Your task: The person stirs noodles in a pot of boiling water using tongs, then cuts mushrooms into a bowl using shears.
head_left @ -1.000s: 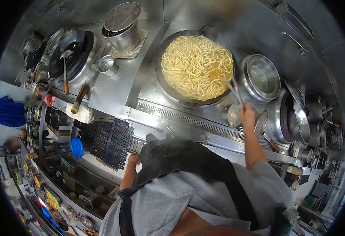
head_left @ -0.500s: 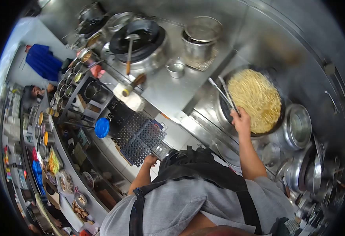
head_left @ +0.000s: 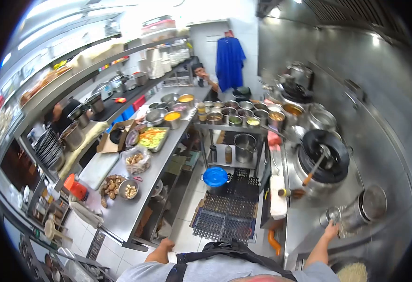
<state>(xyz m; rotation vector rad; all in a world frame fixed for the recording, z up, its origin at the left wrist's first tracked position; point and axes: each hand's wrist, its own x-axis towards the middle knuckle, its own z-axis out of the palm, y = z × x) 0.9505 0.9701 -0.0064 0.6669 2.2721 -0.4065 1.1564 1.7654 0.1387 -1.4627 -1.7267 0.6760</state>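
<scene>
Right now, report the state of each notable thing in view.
Metal cup: right hand at it, grip unclear
Left hand: grip unclear
Noodles: uncovered
Strainer: over metal pot's mouth
Ladle: resting in black wok
Blue lid: on its pot
Vegetable tray: filled, uncovered
Blue garment: hanging

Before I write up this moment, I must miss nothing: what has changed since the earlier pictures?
The view has swung left, leaving the noodles at the bottom edge. The right hand has gone from beside the noodles to the small metal cup; its grip is unclear, and the tongs it held cannot be made out. The left hand stays low, and the ladle still rests in the black wok.
</scene>
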